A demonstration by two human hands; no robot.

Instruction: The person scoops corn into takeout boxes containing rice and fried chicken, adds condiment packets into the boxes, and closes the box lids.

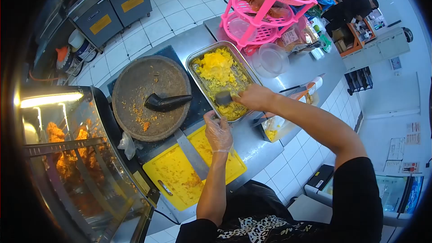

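Note:
A rectangular metal tray [194,64] holds yellow, crumbly food [216,65], heaped at its far end. My right hand [254,97] is closed around the handle of a dark grey scoop [222,97], whose head sits in the food at the near end. In a clear plastic glove, my left hand [218,132] grips the tray's near left corner. Left of the tray stands a wide stone mortar [123,90] with orange crumbs and a dark pestle [168,103] lying in it. Below my left hand, a cleaver-like blade [191,153] rests across a yellow cutting board [173,180] covered with crumbs.
A pink tiered rack [245,38] with bagged food and a clear plastic bowl [270,60] stand beyond the tray. To the right is a container with yellow food [271,134]. A lit glass case [81,153] of fried food borders the left. Another person [353,6] is at far right.

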